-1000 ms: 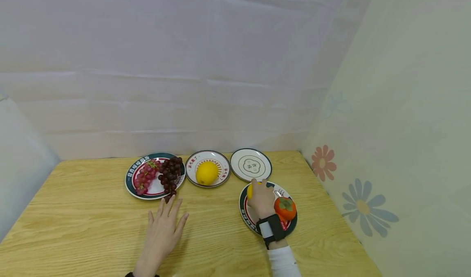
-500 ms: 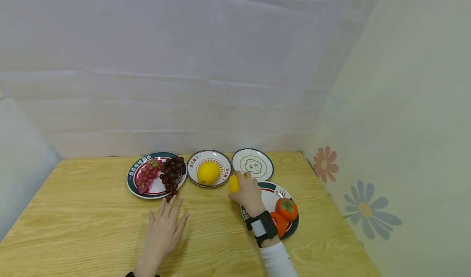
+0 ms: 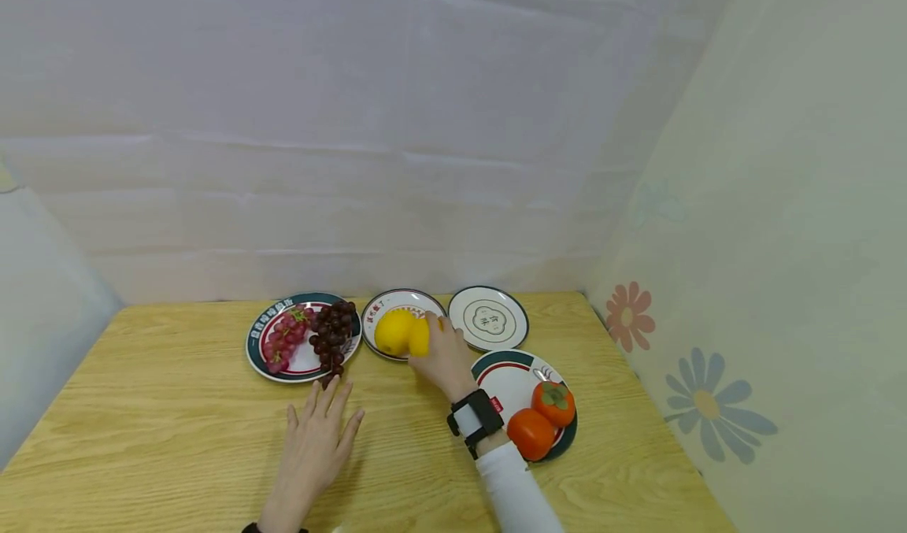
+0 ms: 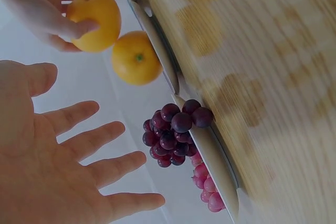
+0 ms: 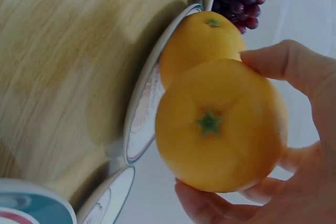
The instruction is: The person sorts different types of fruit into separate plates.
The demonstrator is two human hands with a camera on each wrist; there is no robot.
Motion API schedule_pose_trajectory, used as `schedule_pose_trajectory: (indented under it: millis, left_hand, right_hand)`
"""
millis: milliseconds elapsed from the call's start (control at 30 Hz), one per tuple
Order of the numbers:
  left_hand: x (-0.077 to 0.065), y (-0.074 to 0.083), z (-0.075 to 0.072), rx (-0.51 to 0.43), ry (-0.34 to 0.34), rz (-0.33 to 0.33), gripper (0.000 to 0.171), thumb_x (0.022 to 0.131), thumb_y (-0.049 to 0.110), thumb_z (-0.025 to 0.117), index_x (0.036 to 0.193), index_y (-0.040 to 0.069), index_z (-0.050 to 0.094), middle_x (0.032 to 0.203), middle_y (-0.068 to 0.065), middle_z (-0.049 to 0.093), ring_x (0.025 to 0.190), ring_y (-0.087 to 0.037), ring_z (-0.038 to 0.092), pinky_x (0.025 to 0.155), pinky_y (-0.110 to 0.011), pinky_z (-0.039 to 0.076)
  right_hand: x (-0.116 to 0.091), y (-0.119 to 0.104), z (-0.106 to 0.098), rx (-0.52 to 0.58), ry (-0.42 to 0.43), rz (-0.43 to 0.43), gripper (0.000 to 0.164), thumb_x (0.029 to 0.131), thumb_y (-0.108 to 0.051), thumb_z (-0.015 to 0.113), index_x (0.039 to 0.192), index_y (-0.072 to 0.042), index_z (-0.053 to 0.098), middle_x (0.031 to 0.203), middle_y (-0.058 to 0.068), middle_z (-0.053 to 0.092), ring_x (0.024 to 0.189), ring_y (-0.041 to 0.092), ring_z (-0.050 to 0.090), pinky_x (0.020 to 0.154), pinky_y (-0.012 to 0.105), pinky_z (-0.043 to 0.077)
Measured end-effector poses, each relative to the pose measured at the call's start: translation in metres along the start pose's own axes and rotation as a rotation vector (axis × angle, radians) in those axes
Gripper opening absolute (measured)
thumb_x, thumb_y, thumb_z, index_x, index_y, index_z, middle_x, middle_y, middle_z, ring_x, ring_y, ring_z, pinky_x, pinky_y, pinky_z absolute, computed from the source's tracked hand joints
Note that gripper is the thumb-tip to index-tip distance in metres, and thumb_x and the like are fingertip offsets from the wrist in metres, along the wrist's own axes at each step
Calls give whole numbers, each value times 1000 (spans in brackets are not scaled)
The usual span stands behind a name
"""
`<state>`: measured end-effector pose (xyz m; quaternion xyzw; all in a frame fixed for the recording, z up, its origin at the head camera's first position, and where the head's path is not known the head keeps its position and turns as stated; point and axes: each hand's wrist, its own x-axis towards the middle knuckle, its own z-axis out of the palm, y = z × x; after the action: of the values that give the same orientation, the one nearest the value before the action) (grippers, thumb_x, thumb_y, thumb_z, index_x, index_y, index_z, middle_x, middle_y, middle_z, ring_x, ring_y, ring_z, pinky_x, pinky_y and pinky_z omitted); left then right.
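Note:
My right hand [image 3: 446, 361] grips an orange [image 5: 223, 153] between thumb and fingers, over the small middle plate [image 3: 378, 305]. On that plate sits a second orange [image 3: 393, 331], which the held one partly overlaps in the head and right wrist views. My left hand [image 3: 315, 434] holds nothing, its fingers straight and spread, just short of the dark grapes [image 3: 330, 332]. Those grapes share a green-rimmed plate [image 3: 257, 342] with a bunch of pink grapes [image 3: 285, 340], and their tip hangs over the rim.
At the right, another green-rimmed plate [image 3: 506, 375] bears two persimmons [image 3: 531, 434]. A small white plate [image 3: 460, 312] stands behind it, beside the middle plate. Pale sheets close off the wooden table [image 3: 177, 438] at the back and right.
My right hand has lifted the orange off the right-hand plate and carried it left, over the middle plate. The persimmons are now uncovered. The left hand has stayed in place.

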<state>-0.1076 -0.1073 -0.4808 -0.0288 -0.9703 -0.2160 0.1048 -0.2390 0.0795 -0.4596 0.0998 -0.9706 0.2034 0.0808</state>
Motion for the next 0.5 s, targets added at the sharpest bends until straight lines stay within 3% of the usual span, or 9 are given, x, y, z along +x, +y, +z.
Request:
schedule_pose_trajectory:
  millis: [300,500]
  left_hand:
    - [-2,-1,2,4,3,1,50,96,36,53,138,9,49,144,-19,47,135,-46,37,98,-77,25]
    - [-1,-1,2,8,-11,-5,50,97,38,51,137,8,50,145,-18,46,136,-46,36,99,-77,25]
  right_hand:
    - [15,2,18,-8,19,26,74,72,-33,78,134,-8,46,133,21,48,105,41,56,86,47,51]
    - [20,4,23,3,24,36,76,76,-32,76,140,-8,42,138,24,44,107,43,54,88,48,51]
